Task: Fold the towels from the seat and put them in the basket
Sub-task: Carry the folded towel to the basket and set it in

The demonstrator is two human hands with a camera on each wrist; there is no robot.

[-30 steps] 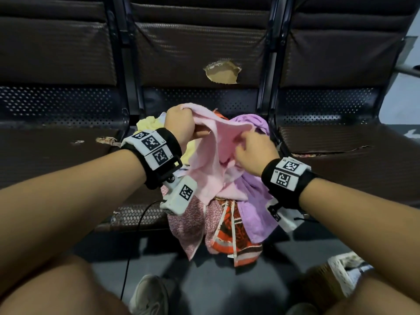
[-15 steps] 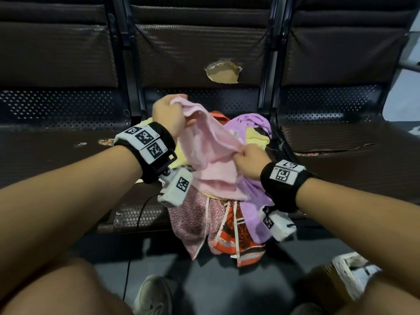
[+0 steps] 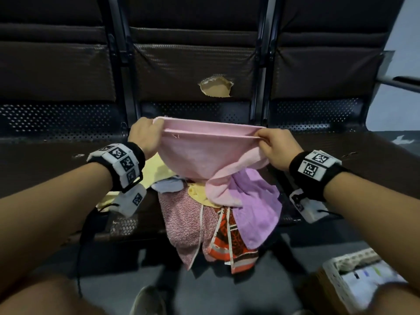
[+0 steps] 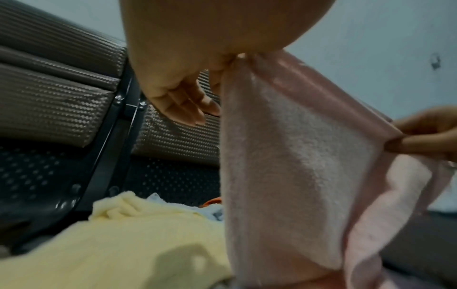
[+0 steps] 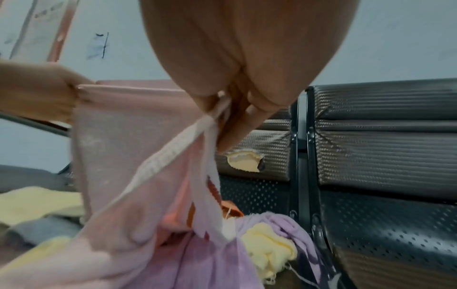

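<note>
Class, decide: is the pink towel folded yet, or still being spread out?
Being spread, unfolded: left hand and right hand pinch the pink towel taut; its tail trails.

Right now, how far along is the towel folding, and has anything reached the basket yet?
Early. Done: nothing folded shows; the basket at lower right holds no towel in its visible part. In hand: the pink towel is stretched along one edge between the left hand and right hand, its lower end on the pile. Left: the purple towel, yellow towel and patterned cloths lie unfolded on the seat.
</note>
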